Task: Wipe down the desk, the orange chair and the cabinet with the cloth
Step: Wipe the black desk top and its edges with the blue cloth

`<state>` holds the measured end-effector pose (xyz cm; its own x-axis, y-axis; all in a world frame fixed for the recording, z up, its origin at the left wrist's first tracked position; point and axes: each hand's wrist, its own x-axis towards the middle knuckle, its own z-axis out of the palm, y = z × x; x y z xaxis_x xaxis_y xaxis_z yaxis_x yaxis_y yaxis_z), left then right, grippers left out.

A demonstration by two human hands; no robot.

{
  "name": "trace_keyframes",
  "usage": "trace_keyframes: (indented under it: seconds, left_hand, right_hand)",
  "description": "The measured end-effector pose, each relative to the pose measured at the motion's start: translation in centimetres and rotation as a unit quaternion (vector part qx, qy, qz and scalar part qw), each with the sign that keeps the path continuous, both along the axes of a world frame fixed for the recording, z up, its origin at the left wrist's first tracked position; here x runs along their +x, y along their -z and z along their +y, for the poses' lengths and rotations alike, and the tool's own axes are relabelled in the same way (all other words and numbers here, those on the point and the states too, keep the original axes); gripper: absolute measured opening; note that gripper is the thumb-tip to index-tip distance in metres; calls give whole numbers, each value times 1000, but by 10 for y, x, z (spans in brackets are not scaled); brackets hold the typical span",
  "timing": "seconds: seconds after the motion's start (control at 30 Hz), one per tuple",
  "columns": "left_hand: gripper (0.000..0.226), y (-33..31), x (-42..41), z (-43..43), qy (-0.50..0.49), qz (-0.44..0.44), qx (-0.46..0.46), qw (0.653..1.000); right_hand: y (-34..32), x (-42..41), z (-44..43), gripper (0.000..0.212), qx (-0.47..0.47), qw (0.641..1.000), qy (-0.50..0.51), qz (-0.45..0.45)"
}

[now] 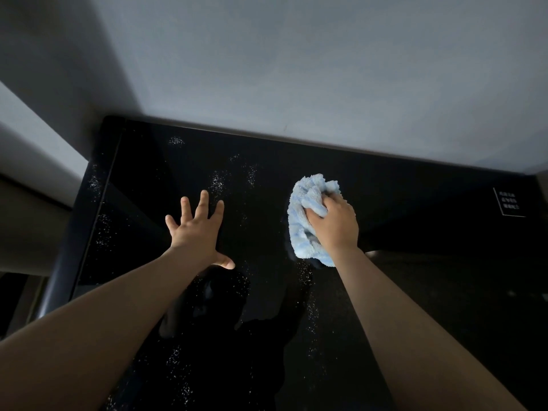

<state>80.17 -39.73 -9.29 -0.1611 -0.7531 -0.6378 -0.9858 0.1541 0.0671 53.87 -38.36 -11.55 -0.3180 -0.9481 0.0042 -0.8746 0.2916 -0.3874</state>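
Observation:
A tall glossy black cabinet fills the middle of the view, its front speckled with white dust patches. My right hand grips a bunched light blue fluffy cloth and holds it against the black surface right of centre. My left hand lies flat on the surface to the left, fingers spread and straight. Both forearms reach up from the bottom of the frame. My dark reflection shows in the gloss below the hands.
A grey-white wall or ceiling spans the top above the cabinet's upper edge. A small white label sits near the cabinet's right edge. A rounded dark edge runs down the cabinet's left side, with a pale wall beyond.

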Motion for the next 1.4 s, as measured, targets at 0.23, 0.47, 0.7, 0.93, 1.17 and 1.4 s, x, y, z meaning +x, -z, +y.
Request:
trace_keyframes:
  seconds: [0.23,0.47,0.7,0.93,1.17,1.4]
  left_hand:
    - [138,-1,-1,1,1,2,-5,1000]
    - [138,-5,0,1,4,3,-10,1000]
    - [119,-11,-6,40,43,53,-20,997]
    - [134,-9,-12,99,105,43,22,993]
    - [141,0,-5,105,118,25,20,992]
    - [140,0,-7,104,119,27,24,992]
  right_hand:
    - [-7,7,32,33,16,1000,24,-11]
    - [-10,13,58,34,28,998,45,-30]
    - [-12,18,82,44,62,995,66,-32]
    - [-15,23,105,40,67,994,73,-43]
    - [-17,29,132,39,68,993,83,-47]
    - [-18,36,163,35,57,991,100,-61]
